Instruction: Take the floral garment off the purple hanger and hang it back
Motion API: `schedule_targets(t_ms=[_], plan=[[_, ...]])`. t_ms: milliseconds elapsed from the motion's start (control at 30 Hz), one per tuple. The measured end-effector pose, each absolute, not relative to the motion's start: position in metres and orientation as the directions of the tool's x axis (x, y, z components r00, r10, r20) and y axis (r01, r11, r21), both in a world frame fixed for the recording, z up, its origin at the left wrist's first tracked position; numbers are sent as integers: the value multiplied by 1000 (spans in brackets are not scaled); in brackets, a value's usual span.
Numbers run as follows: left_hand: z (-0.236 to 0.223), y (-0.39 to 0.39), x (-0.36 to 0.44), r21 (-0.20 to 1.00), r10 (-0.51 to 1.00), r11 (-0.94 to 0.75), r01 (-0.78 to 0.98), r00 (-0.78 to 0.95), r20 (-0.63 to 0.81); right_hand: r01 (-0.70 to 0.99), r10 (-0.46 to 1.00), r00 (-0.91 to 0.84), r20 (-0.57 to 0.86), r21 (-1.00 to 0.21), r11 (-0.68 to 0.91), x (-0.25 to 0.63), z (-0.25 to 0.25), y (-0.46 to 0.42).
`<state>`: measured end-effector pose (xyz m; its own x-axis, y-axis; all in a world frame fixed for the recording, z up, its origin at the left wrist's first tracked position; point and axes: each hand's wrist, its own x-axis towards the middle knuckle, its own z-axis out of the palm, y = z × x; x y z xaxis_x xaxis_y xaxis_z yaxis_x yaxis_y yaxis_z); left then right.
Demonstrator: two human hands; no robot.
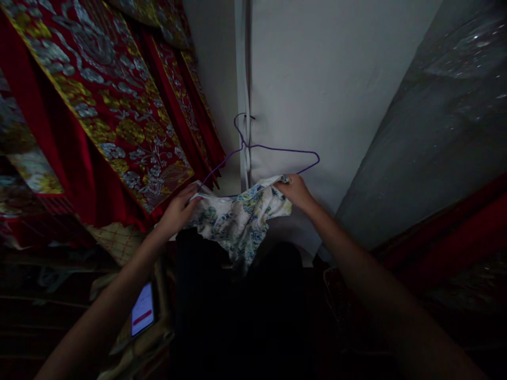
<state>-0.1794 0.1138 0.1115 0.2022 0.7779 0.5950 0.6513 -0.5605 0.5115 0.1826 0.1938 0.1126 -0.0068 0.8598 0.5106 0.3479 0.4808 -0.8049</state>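
A white garment with a blue, green and yellow floral print (237, 219) hangs between my two hands, its lower part gathered to a point. My left hand (182, 207) grips its upper left edge, close to the hanger's left end. On the other side, my right hand (295, 191) is closed on the garment's upper right edge. A thin purple wire hanger (283, 149) rises above the cloth. The hanger's left arm runs down into the garment, while its right shoulder stands bare above my right hand. Cloth hides the middle of the hanger's lower bar.
Red embroidered drapery (130, 105) hangs on the left. A lit phone (143, 310) rests on a bamboo-like seat at lower left. Behind the hanger are a pale wall panel (325, 79) and a vertical white strip (242, 63). Clear plastic sheeting (447, 105) covers the right side.
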Motion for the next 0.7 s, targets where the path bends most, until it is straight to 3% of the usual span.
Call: schedule_targets(t_ms=[100, 233, 367, 533, 600, 700], plan=[[130, 135, -160, 619, 756, -589, 520, 82, 650, 270, 904, -46, 426, -865, 422, 177, 107, 190], [167, 146, -147, 811, 863, -481, 332, 17, 505, 235, 912, -91, 400, -881, 410, 173, 103, 185], [199, 140, -158, 839, 914, -406, 363, 161, 373, 225, 896, -127, 425, -868, 443, 188, 114, 189], [207, 135, -169, 858, 925, -381, 346, 150, 350, 298, 774, 159, 612, -778, 554, 230, 129, 217], [207, 137, -169, 874, 927, -373, 313, 173, 333, 314, 810, 202, 550, -820, 479, 244, 132, 229], [211, 141, -171, 903, 941, -330, 277, 179, 289, 353, 910, 104, 401, -870, 344, 260, 135, 235]])
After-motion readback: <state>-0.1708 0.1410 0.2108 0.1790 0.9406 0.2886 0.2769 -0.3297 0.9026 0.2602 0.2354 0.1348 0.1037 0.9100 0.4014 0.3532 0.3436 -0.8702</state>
